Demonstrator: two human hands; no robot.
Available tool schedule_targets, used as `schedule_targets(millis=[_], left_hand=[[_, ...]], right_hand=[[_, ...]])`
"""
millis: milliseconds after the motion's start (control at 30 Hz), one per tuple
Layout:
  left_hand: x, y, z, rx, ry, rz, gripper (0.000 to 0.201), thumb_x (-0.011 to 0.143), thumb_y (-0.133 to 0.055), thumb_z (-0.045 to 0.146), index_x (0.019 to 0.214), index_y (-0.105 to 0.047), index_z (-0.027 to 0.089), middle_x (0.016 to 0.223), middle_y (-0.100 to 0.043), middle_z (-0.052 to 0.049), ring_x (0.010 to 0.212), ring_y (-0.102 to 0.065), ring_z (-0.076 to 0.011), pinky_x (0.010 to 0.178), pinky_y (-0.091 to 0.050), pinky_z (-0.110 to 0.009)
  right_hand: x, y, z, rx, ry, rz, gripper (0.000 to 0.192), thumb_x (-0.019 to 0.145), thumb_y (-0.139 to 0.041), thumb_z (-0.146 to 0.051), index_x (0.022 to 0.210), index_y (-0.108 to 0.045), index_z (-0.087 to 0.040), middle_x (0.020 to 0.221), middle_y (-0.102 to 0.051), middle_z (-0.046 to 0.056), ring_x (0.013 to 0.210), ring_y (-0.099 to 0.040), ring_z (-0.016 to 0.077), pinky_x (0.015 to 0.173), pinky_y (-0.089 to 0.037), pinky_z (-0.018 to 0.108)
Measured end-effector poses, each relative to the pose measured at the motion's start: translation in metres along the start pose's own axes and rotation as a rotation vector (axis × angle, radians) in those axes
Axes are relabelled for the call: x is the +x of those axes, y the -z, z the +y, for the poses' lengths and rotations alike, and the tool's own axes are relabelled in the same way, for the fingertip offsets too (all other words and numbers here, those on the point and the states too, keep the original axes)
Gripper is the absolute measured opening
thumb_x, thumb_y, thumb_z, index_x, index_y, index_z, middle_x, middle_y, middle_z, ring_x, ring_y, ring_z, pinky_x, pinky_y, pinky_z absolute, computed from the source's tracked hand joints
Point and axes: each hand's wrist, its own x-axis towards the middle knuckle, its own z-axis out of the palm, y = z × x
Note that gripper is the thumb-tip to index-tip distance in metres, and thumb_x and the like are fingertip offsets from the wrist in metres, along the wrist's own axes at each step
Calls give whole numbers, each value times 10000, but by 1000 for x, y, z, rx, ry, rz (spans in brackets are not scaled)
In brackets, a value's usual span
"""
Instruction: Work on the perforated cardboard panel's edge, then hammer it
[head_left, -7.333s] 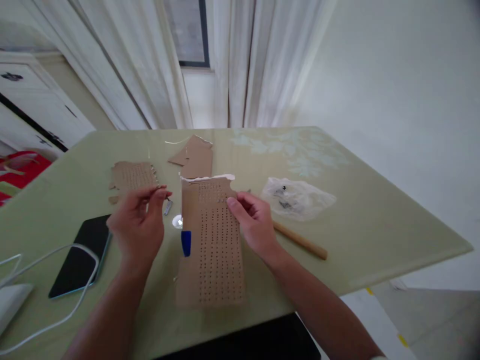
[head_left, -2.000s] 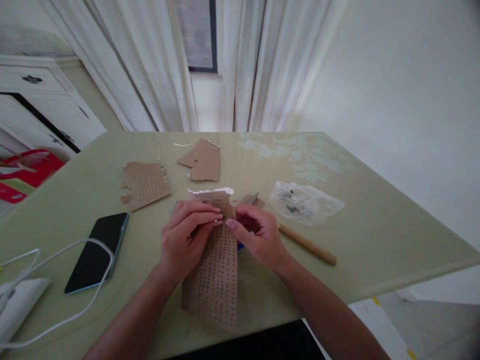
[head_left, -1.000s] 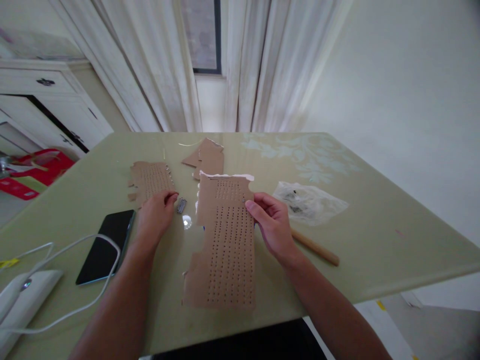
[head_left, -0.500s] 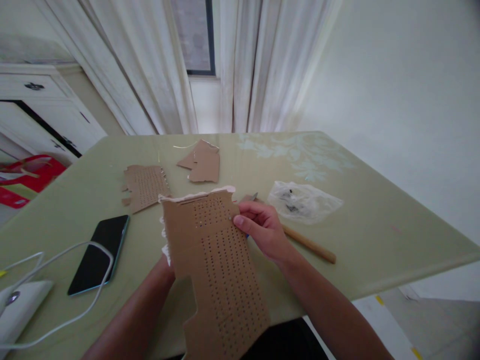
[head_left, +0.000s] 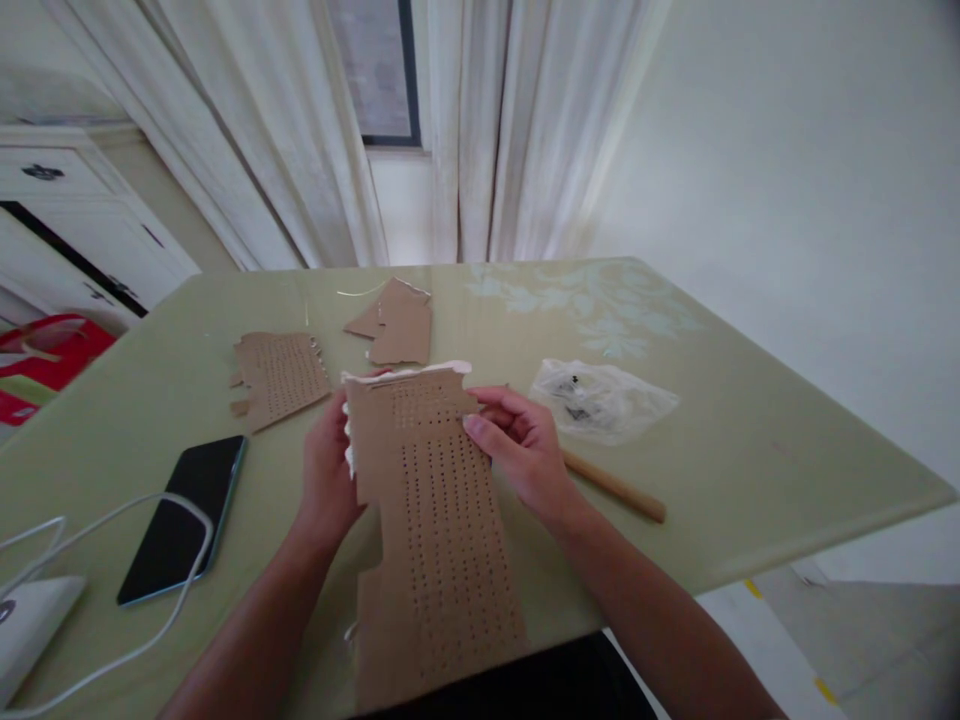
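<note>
A long brown cardboard strip (head_left: 439, 520) punched with rows of small holes is lifted off the green table (head_left: 750, 450), tilted toward me. My right hand (head_left: 517, 450) pinches its upper right edge. My left hand (head_left: 326, 470) reaches behind its upper left edge, fingers partly hidden by the cardboard; it seems to support the strip from behind. The strip's torn top edge shows white.
A smaller perforated cardboard piece (head_left: 279, 375) and a plain scrap (head_left: 397, 322) lie farther back. A plastic bag of small parts (head_left: 600, 400) and a wooden stick (head_left: 611, 485) lie to the right. A black phone (head_left: 180, 520), a white cable (head_left: 112, 590) and a white device (head_left: 30, 625) sit at left.
A second ago the strip lay flat while my left hand reached toward small metal pieces at its left. Now both hands hold the strip raised; the left hand has moved behind it.
</note>
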Motion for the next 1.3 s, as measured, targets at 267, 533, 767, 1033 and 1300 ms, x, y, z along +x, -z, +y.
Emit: schedule_targets(millis=[267, 533, 767, 1033, 1300], left_hand=[[1, 10, 31, 54, -349, 40, 273, 1011, -749, 274, 1282, -774, 300, 1270, -782, -36, 1154, -726, -228, 1044, -569, -417], [-14, -3, 40, -18, -535, -55, 225, 951, -771, 88, 1031, -806, 296, 1052, -793, -18, 1093, -757, -218, 1111, -595, -468], [-16, -1, 45, -203, -396, 208, 92, 1038, -669, 262, 973, -729, 288, 919, -780, -5, 919, -778, -222, 1008, -660, -537], [35, 30, -6, 135, 187, 183, 331, 978, -674, 433, 1216, -758, 220, 925, -787, -56, 849, -762, -232, 773, -617, -367], [45, 47, -48, 680, 348, -70, 320, 940, -629, 458, 1077, -797, 222, 959, -821, -138, 954, -763, -373, 903, -578, -530]], right_hand=[[-5, -3, 2, -126, 85, -8, 310, 915, -848, -442, 1150, -754, -264, 863, -762, 11, 714, -708, 158, 612, -578, 265], [-16, -7, 7, -391, 253, -118, 230, 999, -757, -382, 1194, -770, -262, 897, -781, 26, 741, -726, 165, 690, -607, 277], [-9, -8, 9, -291, 161, -7, 224, 973, -762, -422, 1130, -789, -265, 877, -776, 28, 728, -715, 167, 679, -599, 294], [21, 15, 0, 194, -66, 269, 293, 800, -915, -418, 995, -792, -236, 845, -796, 16, 721, -720, 172, 684, -601, 308], [30, 23, 6, 183, -278, 144, 395, 644, -1032, -415, 877, -801, -195, 799, -803, 24, 660, -705, 148, 625, -563, 277]])
